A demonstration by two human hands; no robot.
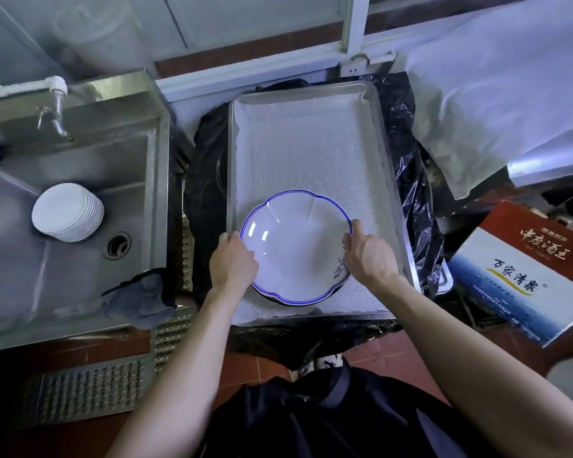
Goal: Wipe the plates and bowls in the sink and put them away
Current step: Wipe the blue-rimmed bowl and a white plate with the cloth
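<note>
Plate: a wide white plate (295,249) with a blue scalloped rim is sitting at the near end of a metal tray (382,133) lined with white cloth; a second rim is showing just beneath it, so it is likely lying on another plate.
Handling: it is looking stiff, glossy and breakable, probably slippery if damp; the sensible hold is at opposite edges of the rim, thumbs on top.
Left grip: the left hand (234,262) is curling its fingers over the plate's left rim and holding it.
Right grip: the right hand (366,256) is pinching the right rim, thumb over the edge, just above the blue flower print.
Still waiting: a stack of white bowls (67,212) is sitting in the sink (80,166) near the drain, well apart from the tray.
Cloth: a dark rag (143,297) is hanging over the sink's near corner, untouched by either hand.
Surroundings: black plastic sheeting (407,180) is spreading under the tray, and a printed carton (523,276) is standing to the right.
</note>
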